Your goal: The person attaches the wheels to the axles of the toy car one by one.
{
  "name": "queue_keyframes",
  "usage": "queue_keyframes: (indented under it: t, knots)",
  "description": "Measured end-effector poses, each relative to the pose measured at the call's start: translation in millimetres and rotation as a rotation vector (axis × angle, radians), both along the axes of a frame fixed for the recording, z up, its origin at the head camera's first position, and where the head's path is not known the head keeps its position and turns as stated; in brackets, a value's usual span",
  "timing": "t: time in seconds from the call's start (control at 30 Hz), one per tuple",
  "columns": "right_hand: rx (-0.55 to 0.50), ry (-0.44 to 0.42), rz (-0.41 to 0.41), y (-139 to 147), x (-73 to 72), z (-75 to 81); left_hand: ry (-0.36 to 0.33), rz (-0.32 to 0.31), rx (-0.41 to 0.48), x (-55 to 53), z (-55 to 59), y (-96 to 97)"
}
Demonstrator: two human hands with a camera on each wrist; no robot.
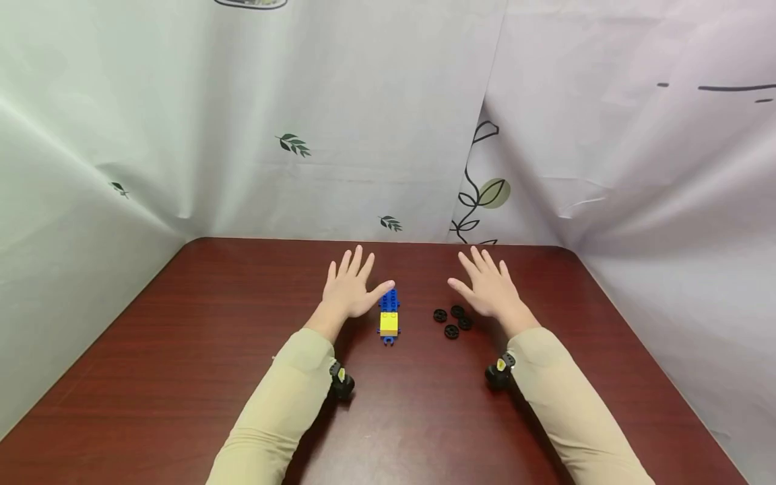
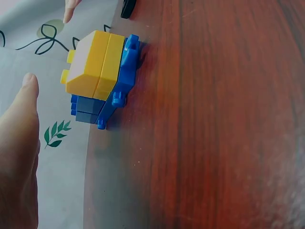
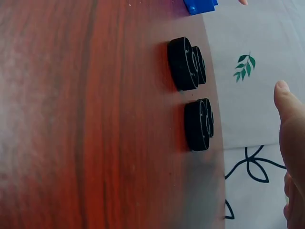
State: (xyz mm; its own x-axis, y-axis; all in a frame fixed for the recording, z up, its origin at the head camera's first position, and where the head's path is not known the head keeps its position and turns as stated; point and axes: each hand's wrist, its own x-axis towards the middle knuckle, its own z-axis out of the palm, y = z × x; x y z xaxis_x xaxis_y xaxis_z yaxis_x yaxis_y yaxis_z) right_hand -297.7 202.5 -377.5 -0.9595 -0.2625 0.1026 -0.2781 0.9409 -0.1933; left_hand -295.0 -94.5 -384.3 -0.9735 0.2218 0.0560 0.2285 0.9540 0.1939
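A toy vehicle body of yellow and blue bricks lies on the table between the hands. In the left wrist view its yellow bricks sit on a blue base with small side pegs. To the right of it lie several black toy wheels, also close up as a black wheel in the right wrist view. My left hand is spread with straight fingers, its thumb near the blue end of the body. My right hand is spread likewise, just beyond the wheels. Neither holds anything.
The reddish-brown wooden table has rounded far corners. A pale cloth with leaf drawings hangs behind it and along both sides. Each forearm wears a small black camera, a left one and a right one.
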Motion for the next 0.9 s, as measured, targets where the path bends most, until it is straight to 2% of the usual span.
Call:
queue_keyframes:
  t: [0.2,0.5,0.9]
  knots:
    - [-0.001,-0.005,-0.002,-2,0.7,-4.7,-0.019,-0.003,0.038,2.2,-0.9,1.1]
    - [-0.018,-0.035,0.011,-6,3.4,-8.9,-0.049,0.002,0.044,3.7,-5.0,2.6]
    - [-0.087,-0.068,0.044,-17,11.7,-9.1,-0.066,-0.017,0.141,6.4,-6.5,4.5]
